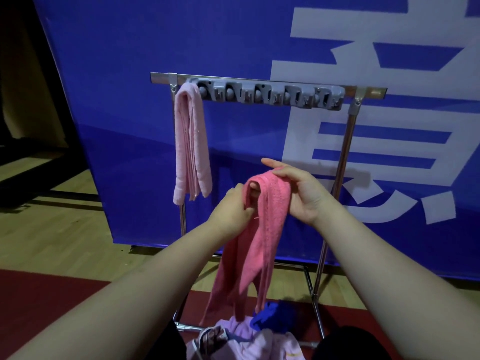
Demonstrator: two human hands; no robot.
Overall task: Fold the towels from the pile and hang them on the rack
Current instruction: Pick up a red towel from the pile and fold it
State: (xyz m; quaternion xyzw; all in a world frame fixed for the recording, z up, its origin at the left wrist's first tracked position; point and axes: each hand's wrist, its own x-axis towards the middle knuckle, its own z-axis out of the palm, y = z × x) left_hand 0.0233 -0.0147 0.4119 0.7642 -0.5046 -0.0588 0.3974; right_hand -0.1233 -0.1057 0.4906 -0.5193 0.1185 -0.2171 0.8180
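One pink towel (191, 144) hangs on the rack (259, 83); our left hand (231, 207) pinches and our right hand (301, 196) clasps a coral towel (267, 219) mid-fold (pile (259, 340) waiting below).

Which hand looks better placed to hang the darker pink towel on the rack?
Probably right. The dark pink towel hangs folded over the right hand, higher and nearer the rack; the left hand only pinches its side, lower down.

Both hands (231, 211) (304, 193) hold a folded pink towel (262, 229)
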